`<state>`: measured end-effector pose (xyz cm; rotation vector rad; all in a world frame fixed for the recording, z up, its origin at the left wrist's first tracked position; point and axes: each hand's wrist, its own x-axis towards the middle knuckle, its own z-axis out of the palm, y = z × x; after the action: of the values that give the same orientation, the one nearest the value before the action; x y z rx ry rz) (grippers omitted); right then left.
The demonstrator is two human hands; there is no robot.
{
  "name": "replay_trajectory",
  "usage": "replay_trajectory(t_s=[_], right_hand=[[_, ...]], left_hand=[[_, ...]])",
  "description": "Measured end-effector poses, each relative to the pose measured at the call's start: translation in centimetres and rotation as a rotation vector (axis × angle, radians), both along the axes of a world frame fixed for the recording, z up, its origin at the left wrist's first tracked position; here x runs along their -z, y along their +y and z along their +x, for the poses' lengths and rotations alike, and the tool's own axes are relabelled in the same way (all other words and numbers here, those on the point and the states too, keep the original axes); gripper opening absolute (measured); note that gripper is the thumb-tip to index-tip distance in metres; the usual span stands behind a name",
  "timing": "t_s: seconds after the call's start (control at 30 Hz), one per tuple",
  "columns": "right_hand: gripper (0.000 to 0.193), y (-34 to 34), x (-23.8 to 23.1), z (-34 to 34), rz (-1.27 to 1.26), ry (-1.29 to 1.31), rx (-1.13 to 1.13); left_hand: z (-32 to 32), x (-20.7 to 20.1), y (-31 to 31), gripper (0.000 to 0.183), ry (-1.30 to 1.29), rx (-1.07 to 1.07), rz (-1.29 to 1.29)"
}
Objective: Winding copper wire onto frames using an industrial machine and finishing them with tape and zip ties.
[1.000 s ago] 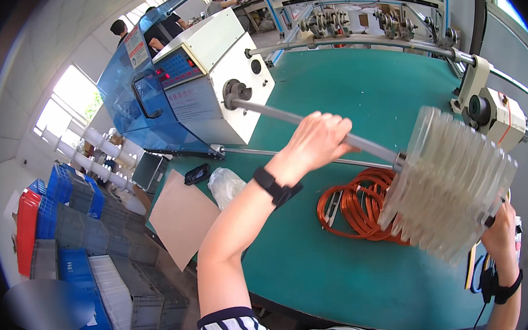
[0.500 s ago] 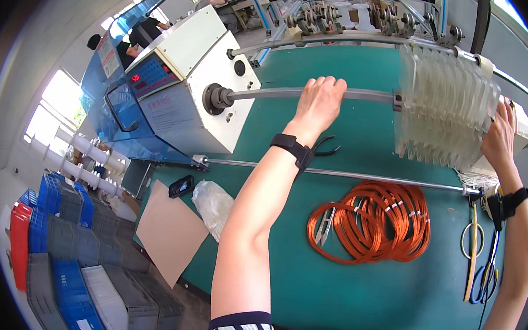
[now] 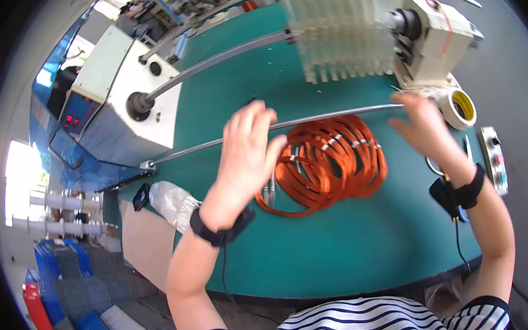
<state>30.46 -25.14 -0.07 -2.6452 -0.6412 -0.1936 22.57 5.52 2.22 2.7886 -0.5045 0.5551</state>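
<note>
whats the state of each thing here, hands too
left hand, open, raised above the table
right hand, open, nothing visibly held
copper wire coils, tied, lying on the table
clear plate stack, mounted on the shaft
machine display, lit red
white plastic bag, crumpled
brown sheet, unfolded

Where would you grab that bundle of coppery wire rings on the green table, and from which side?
Probably the right rim of the coppery wire rings, coming from the person's right, fingers inside the loops, thumb outside. The rings lie overlapped, so a broad hold should gather more. The left end looks less handy: metal snips lie there, and a metal rod runs along the far side.
</note>
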Motion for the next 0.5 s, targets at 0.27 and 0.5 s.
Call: replay_trajectory(t_s=[0.27, 0.5], right_hand=[[0.043, 2.0, 4.8, -9.6, 0.093, 0.231, -0.129], [0.015, -5.2, 5.9, -6.0, 0.138, -0.048, 0.320]], left_hand=[[-6.9, 8.4, -8.3, 0.064, 0.342, -0.053, -0.004], [-9.3, 10.4, -9.9, 0.038, 0.312, -0.023, -0.044]])
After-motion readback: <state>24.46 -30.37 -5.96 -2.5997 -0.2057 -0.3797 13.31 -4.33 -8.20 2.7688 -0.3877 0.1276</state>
